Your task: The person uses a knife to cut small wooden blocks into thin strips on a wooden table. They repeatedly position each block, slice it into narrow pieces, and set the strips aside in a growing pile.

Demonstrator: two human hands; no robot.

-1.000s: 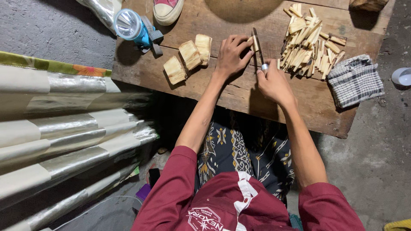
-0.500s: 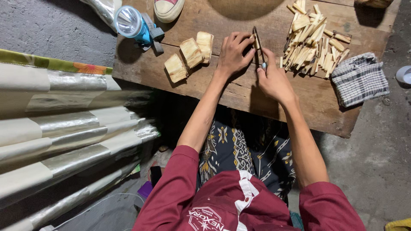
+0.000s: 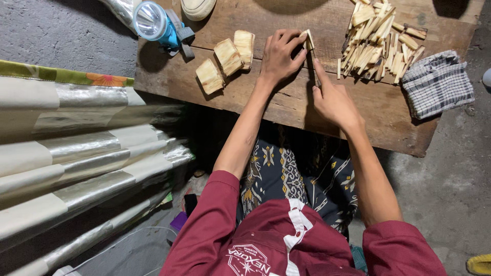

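Most of the knife blade hides behind the right hand.

Shoe and yellow object cut off by edges.

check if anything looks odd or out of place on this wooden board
A shoe sits on the wooden board beside a blue lamp tipped on its side. The cut sticks lie in a loose, untidy heap.
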